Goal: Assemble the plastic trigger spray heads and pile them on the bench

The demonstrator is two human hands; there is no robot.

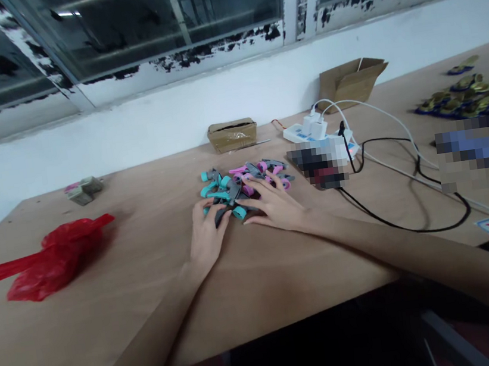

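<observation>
A pile of small plastic pieces lies on the wooden table in front of me. Grey pieces with turquoise parts [216,195] make up its left side, and grey pieces with pink parts [281,183] its right. My left hand [205,230] rests against the near left edge of the pile, thumb and fingers apart, touching a dark grey piece. Over the near right side lies my right hand [276,203], open with fingers spread across pink and grey pieces. Some pieces are partly hidden under both hands.
A red plastic bag [62,255] and small greenish blocks [83,191] lie at left. Behind the pile stands a small cardboard box [233,135]. To the right are a power strip [294,134] with cables, an open carton [349,85] and gold-and-blue pieces [459,99].
</observation>
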